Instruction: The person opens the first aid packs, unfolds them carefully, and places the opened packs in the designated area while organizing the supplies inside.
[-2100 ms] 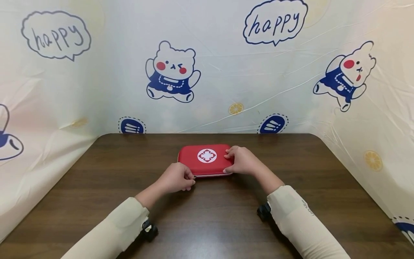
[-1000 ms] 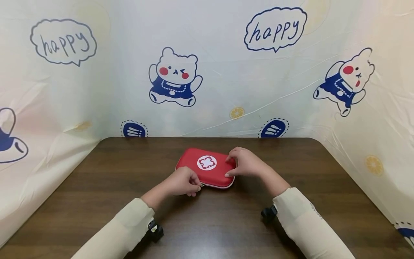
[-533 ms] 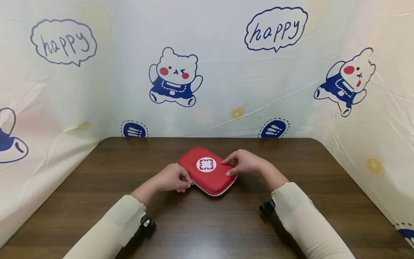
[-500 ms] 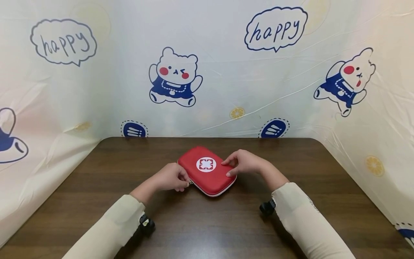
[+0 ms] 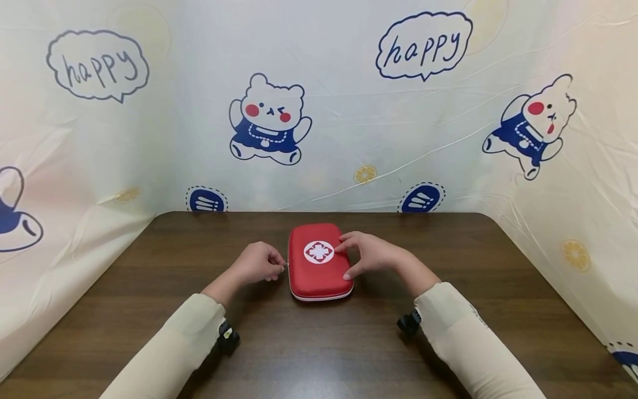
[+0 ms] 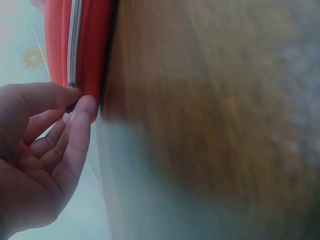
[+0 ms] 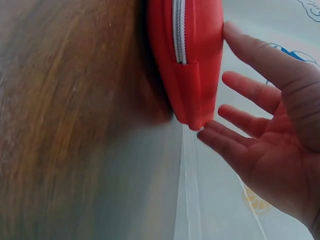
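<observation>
Red case [image 5: 319, 280], L hand [image 5: 256, 263] pinching zip pull [image 6: 71, 107], R hand [image 5: 375, 254] wide, touching case

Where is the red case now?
In the head view, the red case lies on the table toward its far edge, between left grip and right grip.

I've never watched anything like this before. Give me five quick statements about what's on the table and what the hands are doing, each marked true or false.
1. The red case lies on a brown table. True.
2. The left hand pinches the zipper pull. True.
3. The right hand is well clear of the case. False: its thumb and fingertips touch it.
4. The emblem on the case is a green star. False: it is a round white emblem with a cross.
5. The backdrop is plain, without pictures. False: it shows cartoon bears and the word "happy".
</observation>
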`<state>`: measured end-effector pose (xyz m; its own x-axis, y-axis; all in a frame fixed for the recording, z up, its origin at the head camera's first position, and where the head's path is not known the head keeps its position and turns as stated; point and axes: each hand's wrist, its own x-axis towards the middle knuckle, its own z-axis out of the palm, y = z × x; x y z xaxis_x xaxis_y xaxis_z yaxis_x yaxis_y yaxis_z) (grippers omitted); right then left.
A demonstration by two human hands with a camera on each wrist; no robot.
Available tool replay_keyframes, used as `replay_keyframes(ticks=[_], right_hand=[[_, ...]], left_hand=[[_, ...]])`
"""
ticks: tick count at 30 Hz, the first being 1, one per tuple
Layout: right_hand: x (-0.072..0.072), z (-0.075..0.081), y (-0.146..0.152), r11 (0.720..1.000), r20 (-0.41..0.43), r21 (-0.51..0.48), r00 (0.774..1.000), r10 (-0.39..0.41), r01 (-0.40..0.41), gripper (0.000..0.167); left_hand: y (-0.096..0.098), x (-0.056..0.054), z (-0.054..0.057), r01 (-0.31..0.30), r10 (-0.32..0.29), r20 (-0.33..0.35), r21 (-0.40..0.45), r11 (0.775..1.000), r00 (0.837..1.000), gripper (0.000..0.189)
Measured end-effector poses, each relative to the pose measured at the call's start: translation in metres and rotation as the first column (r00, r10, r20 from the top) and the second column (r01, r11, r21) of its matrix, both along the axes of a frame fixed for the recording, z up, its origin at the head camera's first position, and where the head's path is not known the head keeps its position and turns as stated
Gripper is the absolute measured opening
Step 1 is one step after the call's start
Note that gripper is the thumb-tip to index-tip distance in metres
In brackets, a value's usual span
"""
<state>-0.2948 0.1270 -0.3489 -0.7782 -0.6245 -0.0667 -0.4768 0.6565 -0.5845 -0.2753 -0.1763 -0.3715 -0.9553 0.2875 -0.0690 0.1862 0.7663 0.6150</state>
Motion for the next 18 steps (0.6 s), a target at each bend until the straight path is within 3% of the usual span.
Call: replay_keyframes(ticks=[8, 13, 18], right_hand=[[0.003, -0.002, -0.013, 0.999, -0.067, 0.048, 0.998, 0.022, -0.019, 0.057], [0.004, -0.002, -0.016, 0.996, -0.105, 0.088, 0.994, 0.029, -0.02, 0.058], [0.005, 0.0, -0.016, 0.993, -0.14, 0.113, 0.989, 0.048, -0.032, 0.056]], left_hand=[[0.002, -0.005, 0.001, -0.007, 0.004, -0.051, -0.044, 0.999, 0.999, 0.005], [0.0, -0.001, 0.005, 0.018, -0.021, -0.047, -0.075, 0.997, 0.999, 0.006], [-0.003, 0.008, 0.006, 0.083, -0.084, -0.008, -0.076, 0.994, 0.996, 0.007]])
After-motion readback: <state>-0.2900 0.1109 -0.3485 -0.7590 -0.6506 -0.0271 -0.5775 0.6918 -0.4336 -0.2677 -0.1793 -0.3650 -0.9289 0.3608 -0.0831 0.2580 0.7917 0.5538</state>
